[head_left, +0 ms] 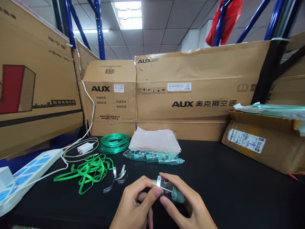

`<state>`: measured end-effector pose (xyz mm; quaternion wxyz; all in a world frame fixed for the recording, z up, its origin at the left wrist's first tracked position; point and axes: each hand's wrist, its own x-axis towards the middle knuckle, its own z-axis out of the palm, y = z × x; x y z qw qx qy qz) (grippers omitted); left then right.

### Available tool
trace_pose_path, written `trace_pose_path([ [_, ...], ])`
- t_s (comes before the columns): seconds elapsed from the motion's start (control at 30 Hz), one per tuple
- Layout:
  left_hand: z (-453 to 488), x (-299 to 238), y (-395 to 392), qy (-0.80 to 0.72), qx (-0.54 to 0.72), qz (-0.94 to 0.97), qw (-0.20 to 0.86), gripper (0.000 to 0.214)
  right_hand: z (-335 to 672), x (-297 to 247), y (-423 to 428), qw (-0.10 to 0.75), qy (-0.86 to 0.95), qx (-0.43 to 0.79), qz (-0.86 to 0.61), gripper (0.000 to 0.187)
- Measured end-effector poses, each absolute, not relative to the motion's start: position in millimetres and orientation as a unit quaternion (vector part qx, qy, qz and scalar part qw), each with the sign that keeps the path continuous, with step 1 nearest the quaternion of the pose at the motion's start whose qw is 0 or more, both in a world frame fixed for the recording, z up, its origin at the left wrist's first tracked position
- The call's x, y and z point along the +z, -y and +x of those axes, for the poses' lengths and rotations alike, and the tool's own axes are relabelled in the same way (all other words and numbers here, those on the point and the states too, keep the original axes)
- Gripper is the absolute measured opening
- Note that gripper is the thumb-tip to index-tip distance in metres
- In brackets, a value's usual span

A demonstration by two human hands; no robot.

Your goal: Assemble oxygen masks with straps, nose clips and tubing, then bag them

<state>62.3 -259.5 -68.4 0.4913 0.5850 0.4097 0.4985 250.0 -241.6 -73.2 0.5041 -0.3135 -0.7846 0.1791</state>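
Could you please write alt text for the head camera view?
Two bare hands, left hand and right hand, hold a clear green plastic mask piece and a small metal strip over a black table. Green elastic bands, coiled green tubing, plastic bags and cardboard boxes lie behind.

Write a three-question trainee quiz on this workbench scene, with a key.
1. True or false: the left hand and right hand together hold a clear mask.
2. What colour are the straps on the black table?
3. The stack of plastic bags lies: A) right of the coiled tubing, B) on the power strip.

Key: 1 true; 2 green; 3 A.
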Motion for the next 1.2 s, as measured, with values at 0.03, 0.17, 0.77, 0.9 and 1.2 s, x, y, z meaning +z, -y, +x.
trace_pose_path([
  [0.03, 61, -67, 260, -0.409, 0.493, 0.584, 0.499, 0.063, 250, -74, 242, 0.498, 0.782, 0.188, -0.323, 0.035],
  [0.17, 58, -66, 259, -0.416, 0.461, 0.581, 0.527, 0.067, 249, -78, 241, 0.479, 0.782, 0.21, -0.339, 0.032],
  [0.77, 64, -71, 267, -0.397, 0.559, 0.599, 0.414, 0.052, 249, -55, 251, 0.484, 0.726, 0.352, -0.337, 0.039],
  [0.9, 63, -74, 266, -0.379, 0.557, 0.619, 0.403, 0.048, 252, -50, 252, 0.457, 0.706, 0.394, -0.371, 0.042],
  [1.2, 60, -78, 261, -0.387, 0.552, 0.614, 0.41, 0.046, 252, -53, 247, 0.443, 0.638, 0.553, -0.302, 0.04],
])
